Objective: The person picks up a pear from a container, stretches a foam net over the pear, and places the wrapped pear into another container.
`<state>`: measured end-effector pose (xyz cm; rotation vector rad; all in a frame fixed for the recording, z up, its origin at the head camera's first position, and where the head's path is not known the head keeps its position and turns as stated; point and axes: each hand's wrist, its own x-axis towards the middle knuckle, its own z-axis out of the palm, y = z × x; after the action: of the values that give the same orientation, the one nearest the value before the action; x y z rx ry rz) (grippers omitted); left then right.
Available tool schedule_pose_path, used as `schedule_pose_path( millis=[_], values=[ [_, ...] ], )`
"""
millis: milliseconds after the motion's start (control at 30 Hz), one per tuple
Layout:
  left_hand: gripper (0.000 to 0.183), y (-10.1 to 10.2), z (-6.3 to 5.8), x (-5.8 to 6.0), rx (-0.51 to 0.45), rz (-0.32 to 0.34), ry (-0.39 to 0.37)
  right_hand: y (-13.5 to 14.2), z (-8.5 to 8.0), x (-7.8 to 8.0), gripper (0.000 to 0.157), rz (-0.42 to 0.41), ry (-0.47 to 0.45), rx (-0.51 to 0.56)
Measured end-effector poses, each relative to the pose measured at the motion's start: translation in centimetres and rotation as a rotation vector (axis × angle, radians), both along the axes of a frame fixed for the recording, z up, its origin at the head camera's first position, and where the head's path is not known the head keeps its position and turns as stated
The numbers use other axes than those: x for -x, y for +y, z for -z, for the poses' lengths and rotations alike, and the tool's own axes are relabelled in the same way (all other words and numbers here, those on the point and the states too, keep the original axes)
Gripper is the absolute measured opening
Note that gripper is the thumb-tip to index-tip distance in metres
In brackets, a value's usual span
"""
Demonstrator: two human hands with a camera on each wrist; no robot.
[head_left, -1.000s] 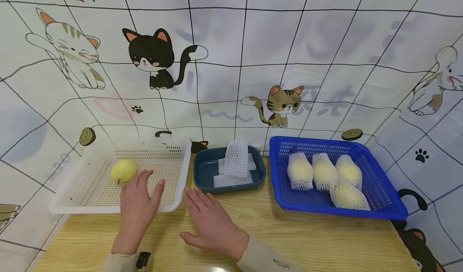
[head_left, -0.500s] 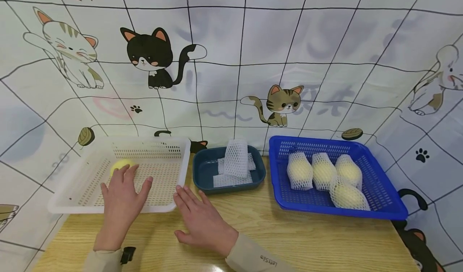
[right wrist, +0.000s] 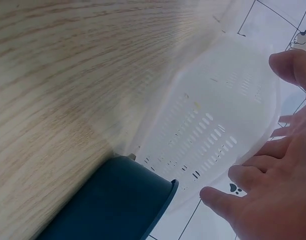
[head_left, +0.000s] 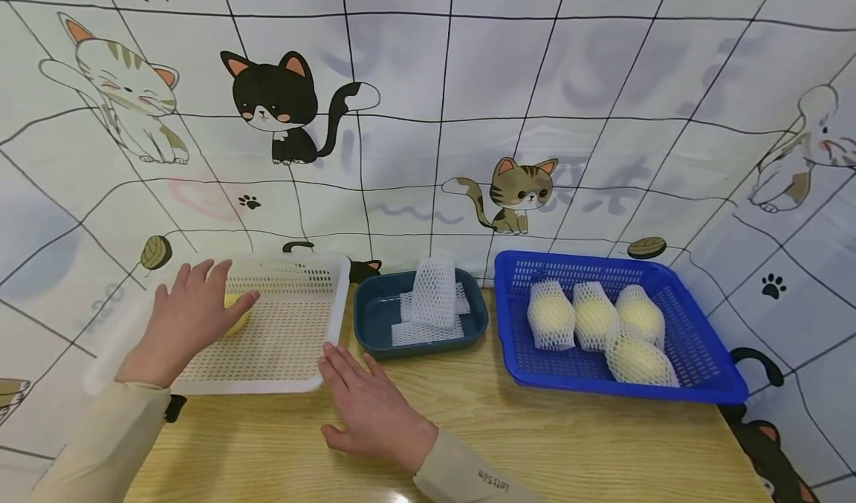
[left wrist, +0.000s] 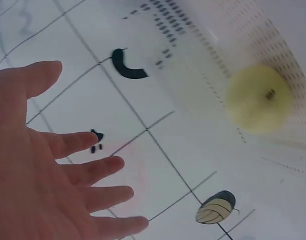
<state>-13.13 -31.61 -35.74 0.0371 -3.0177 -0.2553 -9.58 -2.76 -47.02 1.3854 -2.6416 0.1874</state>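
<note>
A round yellow-green fruit with a short stem [left wrist: 260,99], apple- or pear-like, lies in the white plastic basket [head_left: 339,306] at the left. In the head view my left hand [head_left: 187,306] hovers over that basket with fingers spread, partly covering the fruit. The left wrist view shows the hand [left wrist: 48,185] holding nothing, apart from the fruit. My right hand [head_left: 374,406] is by the basket's near right corner, fingers extended, holding nothing; contact with the rim cannot be told. White foam net sleeves [head_left: 435,295] sit in the teal tray [head_left: 376,328] in the middle.
To the right stands a blue basket [head_left: 602,389] with several pale fruits in foam nets [head_left: 553,317]. The containers stand on a wooden table [head_left: 568,451]. A cat-patterned sheet [head_left: 401,146] rises behind and beside it.
My left hand has moved left and away from me, from the basket's near edge to above its left part, passing over the fruit. The right hand has shifted slightly left, then stayed.
</note>
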Motion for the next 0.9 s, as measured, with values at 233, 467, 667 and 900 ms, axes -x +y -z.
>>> schedule_pose_path(
  millis=[233, 467, 667, 900],
  values=[
    [0.078, -2.5, 1.7, 2.2, 0.073, 0.033, -0.117, 0.2, 0.1, 0.1, 0.091, -0.003, 0.015, 0.006],
    [0.08, -4.0, 3.5, 3.7, 0.064, 0.026, -0.25, 0.3, 0.0, 0.1, 0.09, 0.008, 0.008, -0.002],
    [0.088, -4.9, 4.2, 5.0, 0.011, 0.049, -0.382, 0.1, -0.3, 0.0, 0.088, 0.01, 0.004, -0.031],
    [0.09, -5.2, 4.6, 6.3, -0.041, 0.019, -0.477, 0.0, -0.5, 0.0, 0.089, 0.015, -0.01, -0.052]
  ],
)
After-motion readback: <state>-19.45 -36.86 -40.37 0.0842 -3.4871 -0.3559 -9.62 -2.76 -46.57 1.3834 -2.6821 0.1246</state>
